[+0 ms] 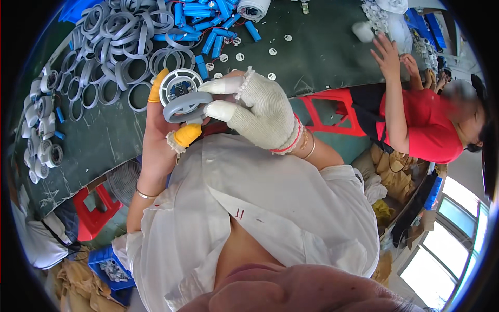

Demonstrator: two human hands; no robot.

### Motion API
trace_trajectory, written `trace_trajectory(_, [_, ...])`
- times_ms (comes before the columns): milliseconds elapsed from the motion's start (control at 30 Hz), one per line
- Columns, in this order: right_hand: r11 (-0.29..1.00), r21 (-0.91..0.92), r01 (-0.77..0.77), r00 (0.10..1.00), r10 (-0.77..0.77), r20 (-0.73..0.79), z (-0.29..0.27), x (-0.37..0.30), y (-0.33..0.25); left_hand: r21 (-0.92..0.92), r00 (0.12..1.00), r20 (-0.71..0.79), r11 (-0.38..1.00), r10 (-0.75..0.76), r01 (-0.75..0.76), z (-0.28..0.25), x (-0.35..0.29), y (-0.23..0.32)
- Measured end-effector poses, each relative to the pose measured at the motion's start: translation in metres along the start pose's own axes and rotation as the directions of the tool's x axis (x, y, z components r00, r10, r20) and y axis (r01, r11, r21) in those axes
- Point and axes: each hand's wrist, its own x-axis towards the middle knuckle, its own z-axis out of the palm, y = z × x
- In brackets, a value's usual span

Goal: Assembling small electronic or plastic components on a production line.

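In front of a loose white shirt (pixel 291 208), the left hand (pixel 160 125) is raised from the lower left, its forearm nearly upright and its wrist circled by a metal bangle; two of its fingers are capped in yellow-orange sleeves, and by them a round white housing (pixel 165 86) with a blue circuit board (pixel 181 89) in its open face is gripped from the left; the right hand (pixel 265 106), clothed in a coarse knitted glove with smooth white fingertips, is brought in from the right with the wrist bent inward; a smooth grey ring (pixel 179 105) is pinched at its right edge between thumb and finger; the ring is tilted across the housing's lower part, near the tabletop (pixel 312 62) edge; whether the two parts are touching cannot be told.

At the lower left, small pale parts (pixel 114 270) are held in a blue plastic crate (pixel 122 295), with crumpled brown paper (pixel 78 278) beside it; red plastic stools (pixel 96 216) are placed by the table at left and right.

On the dark green, scuffed tabletop, more white housings (pixel 45 108) are clustered at the left; farther off, thin grey hoops (pixel 118 47) are heaped beside glossy blue cylinders (pixel 217 47) with red wires; flat white discs (pixel 239 56) are scattered nearby; at the far right, both hands are lifted by a co-worker in red (pixel 426 127) near translucent plastic bags (pixel 400 39).
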Motion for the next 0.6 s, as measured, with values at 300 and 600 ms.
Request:
trace_trajectory(300, [0.998,0.052,-0.021,1.000,0.020,0.013,0.0038,-0.0009,-0.0002,0.023,0.999,-0.019,0.999,0.027,-0.027,-0.0033,-0.0028,-0.0078])
trace_trajectory(600, [0.999,0.033,0.033,0.996,-0.030,-0.084,0.0048,-0.0030,0.0016,0.039,0.998,-0.026,0.997,0.064,-0.063,0.0006,0.0012,-0.0095])
